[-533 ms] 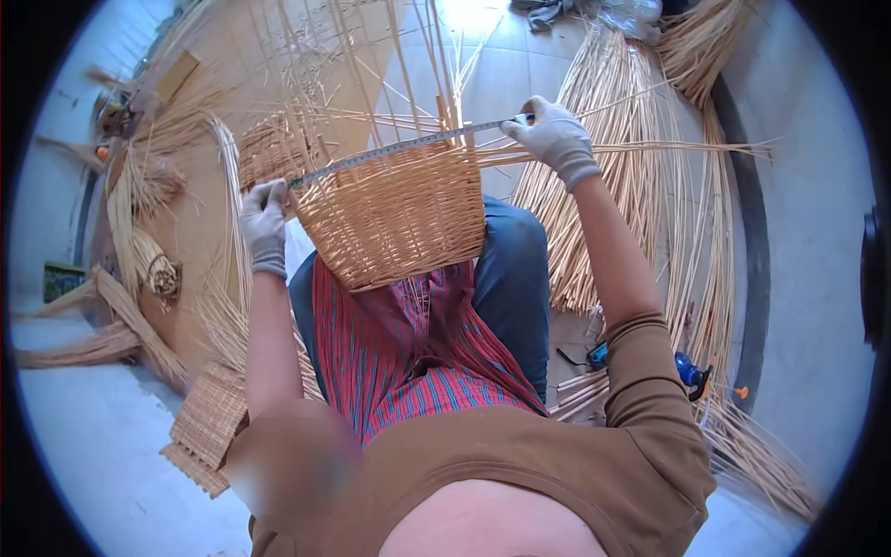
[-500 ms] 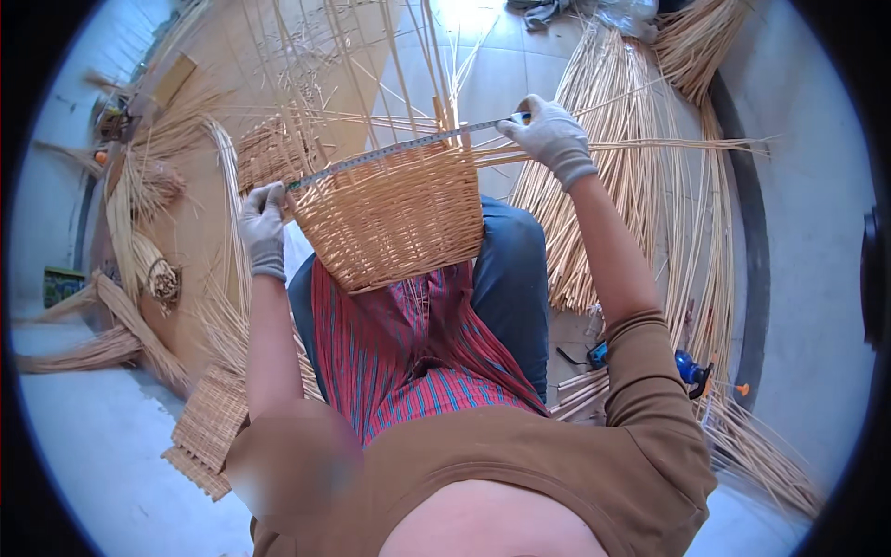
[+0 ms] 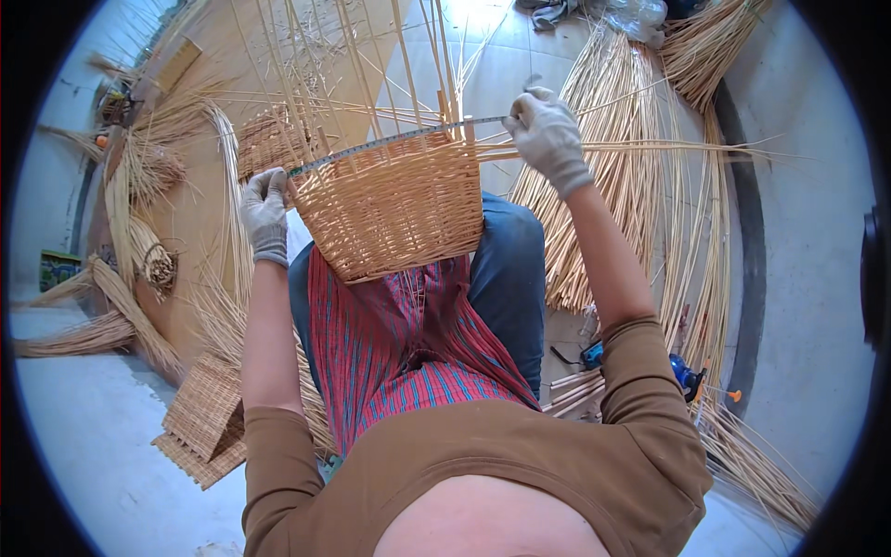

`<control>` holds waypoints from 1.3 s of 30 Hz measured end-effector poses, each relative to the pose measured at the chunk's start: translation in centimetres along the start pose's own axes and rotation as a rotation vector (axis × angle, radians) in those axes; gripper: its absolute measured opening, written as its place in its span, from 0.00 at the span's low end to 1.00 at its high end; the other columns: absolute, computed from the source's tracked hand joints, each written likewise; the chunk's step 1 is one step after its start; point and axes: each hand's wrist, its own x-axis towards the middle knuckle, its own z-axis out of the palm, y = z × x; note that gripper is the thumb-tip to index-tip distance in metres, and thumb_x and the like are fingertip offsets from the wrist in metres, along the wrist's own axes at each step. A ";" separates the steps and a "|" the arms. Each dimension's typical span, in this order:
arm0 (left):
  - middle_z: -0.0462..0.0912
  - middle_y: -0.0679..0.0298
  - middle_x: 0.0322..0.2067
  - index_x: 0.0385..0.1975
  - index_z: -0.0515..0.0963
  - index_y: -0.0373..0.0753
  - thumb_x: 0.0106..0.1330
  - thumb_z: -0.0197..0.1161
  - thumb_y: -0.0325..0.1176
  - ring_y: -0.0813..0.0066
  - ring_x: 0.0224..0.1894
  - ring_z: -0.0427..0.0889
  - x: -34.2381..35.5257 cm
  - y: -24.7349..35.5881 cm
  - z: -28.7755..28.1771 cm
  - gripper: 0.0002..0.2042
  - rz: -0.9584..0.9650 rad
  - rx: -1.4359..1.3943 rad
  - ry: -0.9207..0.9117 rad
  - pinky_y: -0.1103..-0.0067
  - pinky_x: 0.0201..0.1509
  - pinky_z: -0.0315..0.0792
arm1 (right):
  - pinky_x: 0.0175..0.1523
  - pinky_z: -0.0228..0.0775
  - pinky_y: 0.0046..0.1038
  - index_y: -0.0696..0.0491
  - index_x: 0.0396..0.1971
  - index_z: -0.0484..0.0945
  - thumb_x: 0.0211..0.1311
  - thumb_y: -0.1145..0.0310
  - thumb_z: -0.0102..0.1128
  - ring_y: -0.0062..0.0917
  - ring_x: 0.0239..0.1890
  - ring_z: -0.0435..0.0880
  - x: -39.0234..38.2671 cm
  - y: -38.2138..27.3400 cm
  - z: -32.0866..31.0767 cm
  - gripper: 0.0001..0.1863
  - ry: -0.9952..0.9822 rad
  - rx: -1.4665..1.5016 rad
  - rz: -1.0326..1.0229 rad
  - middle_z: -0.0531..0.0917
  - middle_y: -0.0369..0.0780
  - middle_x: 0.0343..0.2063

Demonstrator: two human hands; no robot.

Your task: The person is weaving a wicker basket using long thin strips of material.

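Lying around the seated person are loose willow rods (image 3: 640, 186) fanned on the floor at the right, bundled rods (image 3: 139, 241) at the left, a flat woven mat (image 3: 204, 418) by the left knee, and upright stakes (image 3: 371, 65) that rise from the basket rim and screen the floor beyond. Resting on the lap against a red striped apron (image 3: 399, 343), the unfinished wicker basket (image 3: 394, 213) shows no visible contents. Compared with half a second earlier, nothing has shifted: the left hand (image 3: 264, 212) and right hand (image 3: 548, 135), both gloved, remain closed on the ends of a measuring tape (image 3: 399, 139) stretched across the rim.
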 end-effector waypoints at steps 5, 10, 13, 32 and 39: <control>0.79 0.72 0.29 0.54 0.78 0.37 0.79 0.63 0.39 0.86 0.26 0.73 -4.8 1.7 1.4 0.13 -0.015 -0.273 0.265 0.84 0.30 0.71 | 0.50 0.77 0.43 0.52 0.40 0.82 0.67 0.63 0.64 0.45 0.43 0.85 -8.1 -1.5 -1.7 0.09 -0.049 0.373 -0.084 0.86 0.47 0.40; 0.80 0.67 0.33 0.54 0.77 0.36 0.80 0.60 0.38 0.86 0.31 0.76 -12.0 0.2 2.3 0.13 -0.045 -0.025 0.156 0.84 0.35 0.73 | 0.42 0.79 0.47 0.51 0.32 0.82 0.67 0.58 0.60 0.49 0.34 0.86 -20.7 -7.2 -3.0 0.11 -0.808 0.467 -0.150 0.85 0.48 0.28; 0.80 0.65 0.37 0.56 0.77 0.35 0.79 0.60 0.35 0.84 0.32 0.78 -13.8 -1.4 2.0 0.13 0.007 0.199 0.196 0.84 0.36 0.74 | 0.40 0.80 0.48 0.48 0.39 0.82 0.67 0.53 0.60 0.46 0.36 0.89 -26.9 -9.7 -2.4 0.14 -1.130 0.504 -0.251 0.87 0.48 0.30; 0.73 0.55 0.70 0.73 0.66 0.39 0.66 0.68 0.53 0.57 0.74 0.68 -11.4 11.0 18.0 0.39 0.689 0.890 -0.490 0.62 0.83 0.48 | 0.56 0.78 0.42 0.49 0.54 0.82 0.65 0.57 0.68 0.43 0.48 0.86 -26.1 -11.2 -2.7 0.20 -0.372 0.577 -0.139 0.86 0.45 0.43; 0.76 0.55 0.66 0.69 0.71 0.41 0.64 0.72 0.47 0.56 0.71 0.70 -10.6 10.4 15.4 0.35 0.623 0.524 -0.490 0.61 0.78 0.57 | 0.52 0.77 0.33 0.51 0.61 0.82 0.71 0.67 0.65 0.32 0.43 0.86 -15.4 -12.3 -15.2 0.20 -0.371 0.879 -0.234 0.86 0.41 0.41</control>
